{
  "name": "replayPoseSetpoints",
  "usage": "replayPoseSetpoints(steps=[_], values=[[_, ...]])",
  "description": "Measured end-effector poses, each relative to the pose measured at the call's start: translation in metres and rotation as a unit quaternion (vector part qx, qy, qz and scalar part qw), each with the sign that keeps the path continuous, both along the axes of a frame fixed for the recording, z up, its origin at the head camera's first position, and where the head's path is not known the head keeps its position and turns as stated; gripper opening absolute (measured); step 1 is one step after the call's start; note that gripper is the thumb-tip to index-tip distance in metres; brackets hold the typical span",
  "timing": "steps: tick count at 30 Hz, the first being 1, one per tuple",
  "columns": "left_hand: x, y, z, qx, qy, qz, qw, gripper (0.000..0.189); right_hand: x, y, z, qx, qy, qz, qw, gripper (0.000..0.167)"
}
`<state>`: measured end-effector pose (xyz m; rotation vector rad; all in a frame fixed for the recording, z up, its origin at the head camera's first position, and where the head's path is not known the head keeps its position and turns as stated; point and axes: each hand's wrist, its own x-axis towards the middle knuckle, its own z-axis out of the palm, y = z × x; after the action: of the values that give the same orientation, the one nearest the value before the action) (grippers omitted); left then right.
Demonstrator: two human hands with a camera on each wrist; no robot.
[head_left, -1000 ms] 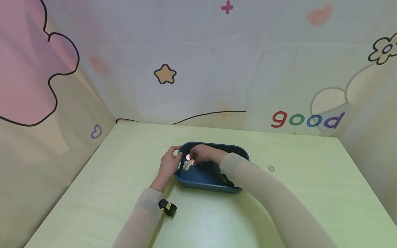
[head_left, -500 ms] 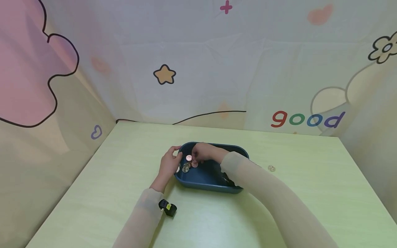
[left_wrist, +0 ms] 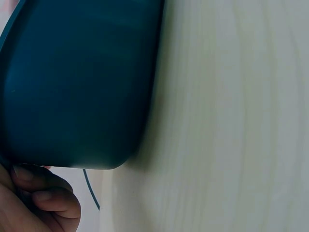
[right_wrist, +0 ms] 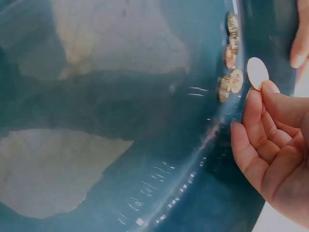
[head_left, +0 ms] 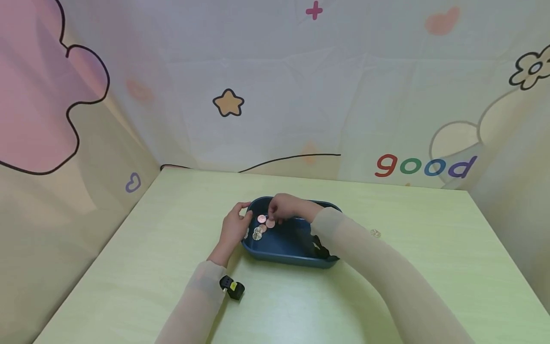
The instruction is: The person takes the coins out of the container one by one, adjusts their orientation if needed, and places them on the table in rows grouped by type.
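Gripping the tray (head_left: 281, 260) at its left end, the left hand (head_left: 233, 229) could tip or drag it by pressing or pulling too hard on the rim, and that would slide the coins (head_left: 258, 232) lying just to that hand's right, inside. Between the hands, one coin (right_wrist: 257, 71) is held by its edge in the right hand (head_left: 284, 206), pinched by thumb and finger over the tray; so small a hold on a thin, probably slick disc could let it slip and drop among the others. Around them, from the left: a black gadget (head_left: 232, 288) sits at the left wrist (it looks like a small camera), and a half-hidden coin (head_left: 246, 233) shows by the wall beside the left hand. The right sleeve (head_left: 361, 243) crosses the tray's right end, blocking sight of it and perhaps liable to nudge the wall; a dark patch (head_left: 323, 250) beside it is too unclear to name. Right of that sleeve, a lone coin (head_left: 375, 233) rests on the table (head_left: 434, 248).
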<state>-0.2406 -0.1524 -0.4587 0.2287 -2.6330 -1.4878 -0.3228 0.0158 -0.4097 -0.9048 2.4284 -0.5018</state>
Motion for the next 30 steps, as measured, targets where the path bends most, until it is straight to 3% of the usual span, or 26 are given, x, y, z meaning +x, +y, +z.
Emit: replayPoseSetpoints(steps=[13, 22, 30], values=[[0.002, 0.0, 0.003, 0.008, -0.007, -0.003, 0.9999, 0.04, 0.01, 0.021, 0.035, -0.037, 0.019, 0.035, 0.9985, 0.017], [0.002, 0.0, 0.003, 0.002, -0.001, 0.002, 1.0, 0.039, 0.022, 0.046, 0.052, -0.07, 0.026, 0.011, 0.9971, 0.016], [0.003, 0.001, 0.003, 0.002, -0.002, 0.0, 1.0, 0.04, 0.036, 0.084, 0.055, -0.099, 0.023, -0.032, 0.9943, 0.015]])
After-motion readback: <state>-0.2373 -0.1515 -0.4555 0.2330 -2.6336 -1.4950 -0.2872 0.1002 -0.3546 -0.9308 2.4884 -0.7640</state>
